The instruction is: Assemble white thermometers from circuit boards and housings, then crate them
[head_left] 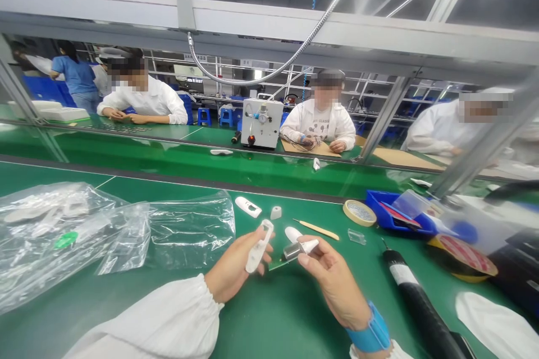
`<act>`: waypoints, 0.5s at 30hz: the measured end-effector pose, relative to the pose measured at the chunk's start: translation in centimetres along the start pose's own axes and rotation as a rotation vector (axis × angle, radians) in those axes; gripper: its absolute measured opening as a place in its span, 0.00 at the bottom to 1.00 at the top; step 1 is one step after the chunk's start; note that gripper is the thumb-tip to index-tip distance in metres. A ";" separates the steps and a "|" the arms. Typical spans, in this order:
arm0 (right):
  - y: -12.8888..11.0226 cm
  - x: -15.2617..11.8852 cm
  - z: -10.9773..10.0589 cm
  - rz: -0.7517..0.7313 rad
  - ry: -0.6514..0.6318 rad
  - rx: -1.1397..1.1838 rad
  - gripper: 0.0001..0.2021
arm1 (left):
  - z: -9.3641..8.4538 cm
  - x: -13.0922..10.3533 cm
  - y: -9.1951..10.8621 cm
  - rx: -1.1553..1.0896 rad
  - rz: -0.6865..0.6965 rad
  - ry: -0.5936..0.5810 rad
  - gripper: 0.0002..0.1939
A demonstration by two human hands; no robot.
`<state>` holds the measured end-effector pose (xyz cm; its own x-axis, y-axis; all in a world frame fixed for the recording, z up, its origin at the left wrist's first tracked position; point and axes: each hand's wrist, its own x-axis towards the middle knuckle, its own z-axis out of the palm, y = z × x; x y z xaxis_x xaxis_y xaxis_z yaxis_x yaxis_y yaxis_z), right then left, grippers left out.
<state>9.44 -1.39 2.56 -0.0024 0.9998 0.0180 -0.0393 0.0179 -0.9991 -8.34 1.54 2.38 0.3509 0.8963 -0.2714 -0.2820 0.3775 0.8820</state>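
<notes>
Two grips clamped: your left hand (pixel 232 265) on the white shell (pixel 255 255), slanting away, left of your right hand (pixel 332 276) on the silver-barrelled assembly (pixel 293 251).

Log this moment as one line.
left hand: holds white shell | right hand: holds white-tipped metal cylinder | table: plastic bag, tape roll

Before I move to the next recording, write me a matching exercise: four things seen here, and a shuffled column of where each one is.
1. White shell piece
2. Blue wristband
3. Clear plastic bag
4. Black tool

A. On the green bench, left of both hands
B. Around the wrist of the right hand
C. Right of the right hand
D. Held in the left hand

Pairs: 1-D, 2-B, 3-A, 4-C
</notes>
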 end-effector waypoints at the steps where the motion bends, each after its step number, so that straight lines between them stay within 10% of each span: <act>1: 0.1 -0.1 -0.2 0.005 0.000 -0.018 0.17 | -0.1 0.1 0.0 -0.029 -0.017 -0.007 0.20; 15: 1.4 -1.9 -2.6 0.019 -0.039 -0.397 0.15 | -0.4 0.6 -0.6 -0.195 -0.138 -0.090 0.22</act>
<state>11.99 -3.29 0.99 -0.0373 0.9993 -0.0072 0.3501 0.0063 -0.9367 -8.27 1.94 1.51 0.4740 0.8117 -0.3412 -0.3898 0.5409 0.7453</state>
